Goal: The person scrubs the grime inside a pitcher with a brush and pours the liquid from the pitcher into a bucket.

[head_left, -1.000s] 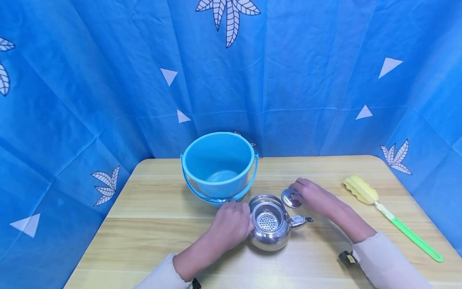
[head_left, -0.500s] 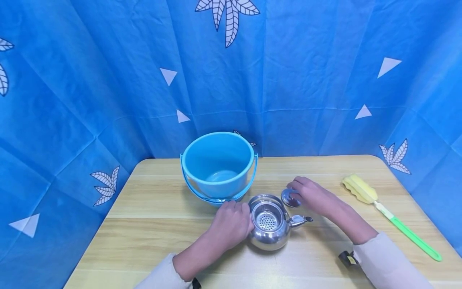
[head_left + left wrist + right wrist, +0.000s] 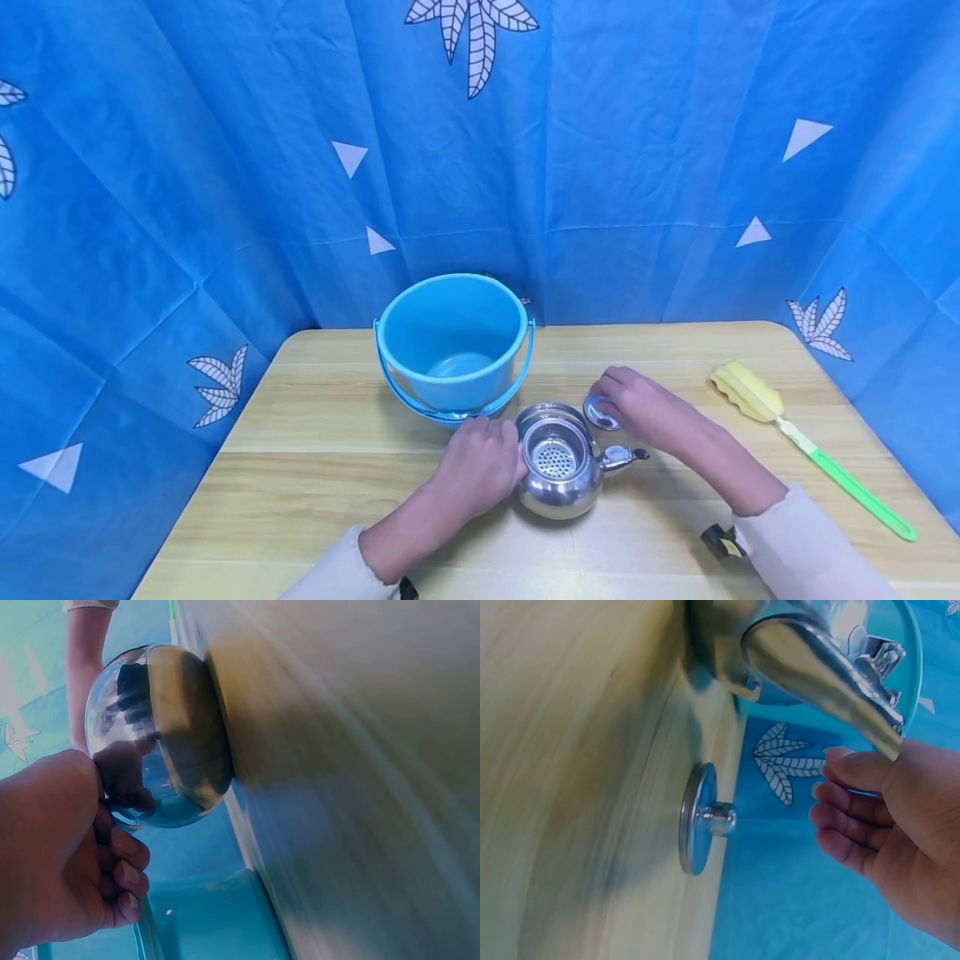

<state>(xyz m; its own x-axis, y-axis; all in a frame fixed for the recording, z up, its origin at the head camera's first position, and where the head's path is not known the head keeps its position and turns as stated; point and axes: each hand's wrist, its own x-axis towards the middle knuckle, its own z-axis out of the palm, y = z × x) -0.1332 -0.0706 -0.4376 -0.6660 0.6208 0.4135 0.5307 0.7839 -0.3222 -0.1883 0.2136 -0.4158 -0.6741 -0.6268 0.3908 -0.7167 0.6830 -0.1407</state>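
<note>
Only a little has moved: my right hand (image 3: 648, 408) has slid a tiny bit to the left, and it now hides more of the round metal lid (image 3: 697, 817). That lid has stayed flat on the wooden table (image 3: 322, 492) with its knob (image 3: 721, 820) up, just beside the shiny teapot (image 3: 562, 500). From the right wrist, I can see a gap between my right hand and the lid. My right fingers are bent in a loose way, and the thumb is close to them. I can't tell if the thumb touches them.

My left hand (image 3: 480, 462) has kept its place at the teapot's side. Its fingers are curled tight and hold on there, but they hide just which part they grip. The teapot sits upright on the table with its top uncovered. Inside is a strainer (image 3: 555, 460) full of little holes, and the spout (image 3: 618, 456) points to the right.

Behind my left hand stands a blue bucket (image 3: 450, 312), with its handle (image 3: 450, 416) hanging down in front. Far over on the right lies a yellow sponge brush (image 3: 802, 442) with a green stick. A blue curtain (image 3: 622, 167) with white leaves hangs behind everything.
</note>
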